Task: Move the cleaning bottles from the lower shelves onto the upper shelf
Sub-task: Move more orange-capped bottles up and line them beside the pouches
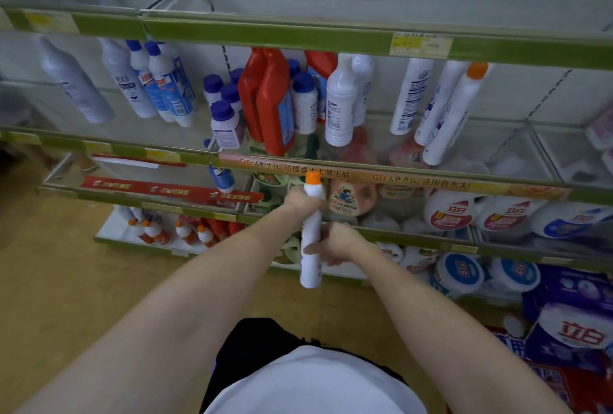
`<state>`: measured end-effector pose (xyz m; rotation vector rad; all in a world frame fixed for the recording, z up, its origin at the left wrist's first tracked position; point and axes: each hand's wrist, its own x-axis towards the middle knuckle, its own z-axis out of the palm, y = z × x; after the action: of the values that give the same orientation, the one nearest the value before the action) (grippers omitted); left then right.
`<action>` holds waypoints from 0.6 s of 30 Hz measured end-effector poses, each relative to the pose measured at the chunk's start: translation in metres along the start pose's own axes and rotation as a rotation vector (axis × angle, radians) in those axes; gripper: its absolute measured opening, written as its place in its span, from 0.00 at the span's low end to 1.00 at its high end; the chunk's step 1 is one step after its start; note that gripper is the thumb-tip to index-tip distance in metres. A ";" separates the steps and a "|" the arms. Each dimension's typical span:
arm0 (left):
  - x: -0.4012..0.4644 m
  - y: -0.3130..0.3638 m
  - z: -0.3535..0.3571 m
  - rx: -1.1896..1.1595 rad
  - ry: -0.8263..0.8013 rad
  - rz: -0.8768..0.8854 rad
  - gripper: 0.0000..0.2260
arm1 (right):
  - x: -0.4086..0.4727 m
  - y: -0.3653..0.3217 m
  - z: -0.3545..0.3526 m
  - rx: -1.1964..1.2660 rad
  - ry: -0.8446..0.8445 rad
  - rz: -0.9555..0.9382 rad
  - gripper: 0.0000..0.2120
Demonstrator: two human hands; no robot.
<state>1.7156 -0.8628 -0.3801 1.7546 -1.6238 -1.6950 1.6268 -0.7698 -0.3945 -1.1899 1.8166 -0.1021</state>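
White shirt (311, 380) cut off below; both hands, left hand (300, 203) and right hand (335, 242), grip orange-capped bottle (311, 234), label hidden.

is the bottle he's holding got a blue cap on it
No, the cap on the white bottle held by the left hand and right hand is orange.

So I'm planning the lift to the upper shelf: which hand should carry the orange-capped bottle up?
Probably the left hand: it wraps the orange-capped bottle just below the cap. The right hand only steadies its lower body. The upper shelf lies straight above.
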 end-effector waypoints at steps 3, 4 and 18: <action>-0.002 -0.004 -0.012 -0.038 -0.073 0.038 0.29 | 0.000 0.011 -0.008 0.085 -0.049 -0.058 0.13; -0.004 -0.004 -0.015 -0.049 -0.096 0.058 0.31 | 0.001 0.013 -0.009 0.083 -0.048 -0.075 0.13; -0.004 -0.007 -0.084 -0.155 -0.032 0.123 0.36 | 0.012 -0.046 0.018 0.373 -0.008 -0.072 0.32</action>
<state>1.7872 -0.8998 -0.3565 1.5313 -1.5338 -1.7483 1.6695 -0.7960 -0.3890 -0.9854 1.6573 -0.4568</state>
